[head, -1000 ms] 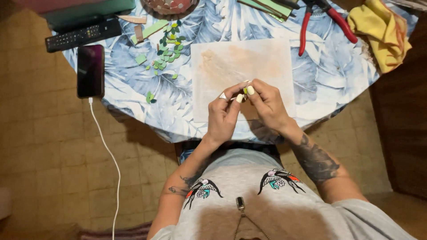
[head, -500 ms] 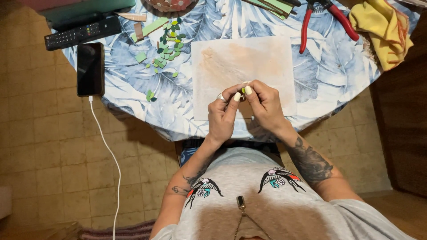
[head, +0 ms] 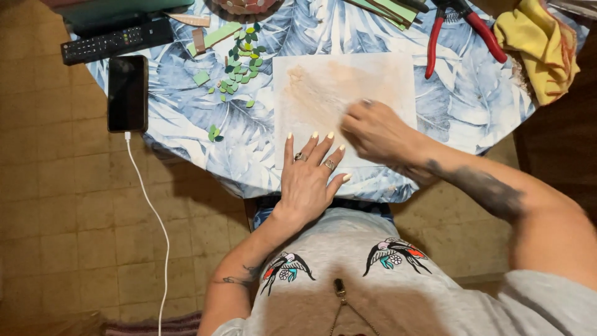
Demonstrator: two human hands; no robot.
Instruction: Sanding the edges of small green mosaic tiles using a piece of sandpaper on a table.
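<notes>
My left hand lies flat with its fingers spread on the lower edge of a pale, peach-stained square sheet at the table's near edge. It holds nothing. My right hand is blurred over the sheet's right half, knuckles up and fingers curled onto the surface. Whether something small sits between its fingertips is hidden.
Several small green pieces lie scattered left of the sheet on the blue leaf-print tablecloth. A black phone with a white cable and a remote sit far left. Red-handled pliers and a yellow cloth lie at right.
Both hands were pinched together over a small pale piece at the sheet's lower edge. They have separated: the left now lies flat, the right has swept up onto the sheet.
</notes>
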